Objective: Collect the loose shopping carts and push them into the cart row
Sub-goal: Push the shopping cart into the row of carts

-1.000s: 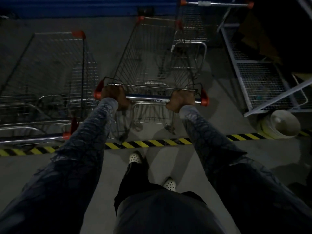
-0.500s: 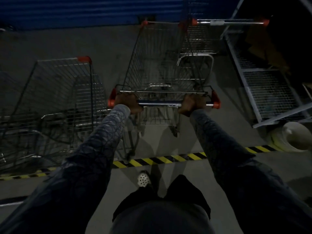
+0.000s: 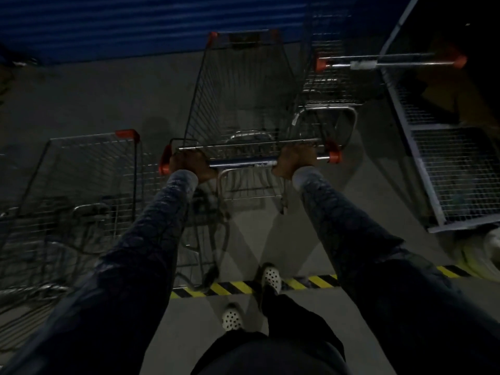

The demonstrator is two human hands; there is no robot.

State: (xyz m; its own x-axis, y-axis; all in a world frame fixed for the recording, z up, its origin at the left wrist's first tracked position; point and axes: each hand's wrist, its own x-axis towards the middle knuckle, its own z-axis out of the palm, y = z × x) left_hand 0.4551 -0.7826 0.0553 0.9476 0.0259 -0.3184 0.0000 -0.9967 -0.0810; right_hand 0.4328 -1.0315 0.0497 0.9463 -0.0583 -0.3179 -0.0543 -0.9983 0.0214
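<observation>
Head view: the left grip (image 3: 190, 165) and the right grip (image 3: 296, 161) each curl tight round the handle bar (image 3: 243, 161) of a wire shopping cart (image 3: 243, 90), one near each red end cap. This cart stands straight ahead on the grey floor (image 3: 108, 98), its front toward the blue wall (image 3: 135, 23). A second cart (image 3: 389, 62) sits just beside its right front, and another cart (image 3: 89, 169) stands to the left. The forward shoe (image 3: 271, 277) rests on striped hazard tape (image 3: 232, 288). A mesh rack (image 3: 454, 169) lies at far right.
</observation>
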